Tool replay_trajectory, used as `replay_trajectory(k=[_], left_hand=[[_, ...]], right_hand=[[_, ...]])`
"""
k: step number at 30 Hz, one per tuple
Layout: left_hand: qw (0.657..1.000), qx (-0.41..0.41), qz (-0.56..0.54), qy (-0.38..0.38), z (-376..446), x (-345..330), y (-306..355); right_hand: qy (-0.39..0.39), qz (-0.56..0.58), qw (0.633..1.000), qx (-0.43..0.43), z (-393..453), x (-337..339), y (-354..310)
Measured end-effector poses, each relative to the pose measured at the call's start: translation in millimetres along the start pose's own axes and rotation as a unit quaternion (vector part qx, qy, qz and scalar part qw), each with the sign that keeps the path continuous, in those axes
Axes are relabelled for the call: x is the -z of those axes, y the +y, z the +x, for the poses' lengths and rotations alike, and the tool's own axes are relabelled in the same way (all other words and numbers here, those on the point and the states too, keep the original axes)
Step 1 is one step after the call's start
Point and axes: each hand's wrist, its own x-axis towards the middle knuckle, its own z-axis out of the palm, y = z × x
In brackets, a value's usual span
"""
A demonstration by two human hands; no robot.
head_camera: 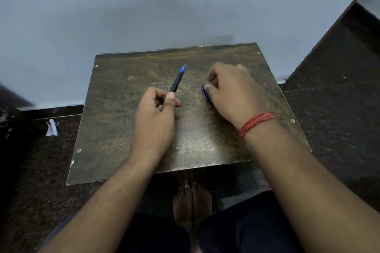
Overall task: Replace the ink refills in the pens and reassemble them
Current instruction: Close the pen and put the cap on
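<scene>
A black pen with a blue tip section and a bare metal point sticks up and away from my left hand, which grips its lower end between thumb and fingers. My right hand rests on the small brown table, fingers curled over a dark blue pen part, most of it hidden under the fingers. The two hands are apart, roughly a hand's width between them.
The table stands against a pale wall. Dark speckled floor surrounds it. A crumpled white scrap lies on the floor at the left. My bare feet show below the table's near edge.
</scene>
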Motion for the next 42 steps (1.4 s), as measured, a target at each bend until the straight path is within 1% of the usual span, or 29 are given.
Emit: replay_trajectory(k=[1, 3, 10, 12, 15, 17, 19, 20, 23, 25, 27, 30, 32, 37, 42], left_hand=[[1.000, 0.002, -0.002, 0.000, 0, 0, 0], [1.000, 0.005, -0.007, 0.000, 1, 0, -1], [1.000, 0.003, -0.018, 0.003, 1, -1, 0], [1.000, 0.004, -0.017, 0.003, 2, -1, 0], [1.000, 0.003, -0.017, 0.001, 1, 0, -1], [1.000, 0.004, -0.016, -0.003, 2, 0, -1], [1.000, 0.002, -0.011, -0.008, 2, 0, -1], [1.000, 0.002, -0.011, -0.012, 2, 0, -1], [0.999, 0.005, -0.012, -0.030, 1, -2, -2], [0.999, 0.005, -0.010, -0.047, -1, -3, -3], [0.998, 0.003, -0.013, -0.062, -2, -4, -3], [0.997, -0.003, -0.009, -0.080, -3, -5, -3], [0.996, -0.002, -0.008, -0.088, -3, -6, -3], [0.996, -0.006, -0.016, -0.088, -3, -5, -2], [0.997, -0.018, -0.013, -0.076, -2, -5, -4]], right_hand=[[-0.013, -0.037, 0.999, 0.013, -1, -2, -3], [-0.036, -0.070, 0.997, 0.026, -3, -6, -9], [-0.109, -0.063, 0.992, 0.017, -7, -12, -25], [-0.108, -0.002, 0.994, 0.007, -5, -12, -24], [-0.073, 0.160, 0.984, -0.017, -4, -11, -20], [-0.039, 0.248, 0.967, -0.041, -4, -9, -16], [-0.010, 0.327, 0.942, -0.079, -2, -8, -13], [0.007, 0.375, 0.922, -0.099, -1, -7, -12], [0.044, 0.512, 0.845, -0.145, 2, -4, -8], [0.056, 0.561, 0.811, -0.158, 3, -2, -6], [0.071, 0.576, 0.798, -0.161, 4, -1, -4], [0.090, 0.574, 0.800, -0.150, 5, -2, -4], [0.091, 0.561, 0.811, -0.142, 5, -2, -4], [0.050, 0.520, 0.844, -0.122, 2, -3, -7], [-0.007, 0.503, 0.859, -0.095, -1, -4, -12]])
